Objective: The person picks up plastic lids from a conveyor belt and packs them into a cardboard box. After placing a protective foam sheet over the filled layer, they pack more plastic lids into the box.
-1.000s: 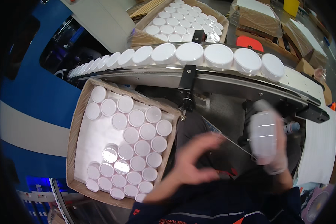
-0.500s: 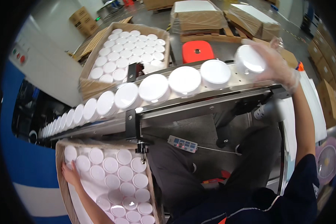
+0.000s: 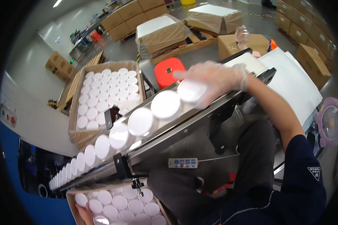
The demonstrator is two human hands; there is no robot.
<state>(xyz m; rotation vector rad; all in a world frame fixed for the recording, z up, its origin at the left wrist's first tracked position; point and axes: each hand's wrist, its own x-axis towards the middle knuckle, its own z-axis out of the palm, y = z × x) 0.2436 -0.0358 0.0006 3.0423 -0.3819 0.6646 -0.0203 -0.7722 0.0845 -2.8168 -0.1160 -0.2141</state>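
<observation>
A row of white round lidded tubs (image 3: 142,122) stands on a metal conveyor (image 3: 169,134) running from lower left to upper right. My right hand (image 3: 218,78), in a clear glove and blurred by motion, straddles the tub (image 3: 191,90) at the row's right end. Fingers lie on its far side and the thumb on its near side. Low at the left, my bare left hand (image 3: 85,214) has its fingers around a white tub (image 3: 81,199) at the corner of an open carton (image 3: 72,204). More tubs fill that carton; its lower part is out of view.
Across the conveyor, another carton (image 3: 73,120) holds rows of white tubs. A red stool (image 3: 169,73) stands beside it. Black clamp brackets (image 3: 121,167) stick out from the conveyor rail. A power strip (image 3: 183,163) lies beneath. White sheets (image 3: 293,82) and a fan (image 3: 329,122) are at right.
My view has swung, so the conveyor looks steeper and the near carton lower. My right hand has moved left along the conveyor with the end tub, closer to the row. My left hand stays at the carton's corner.
</observation>
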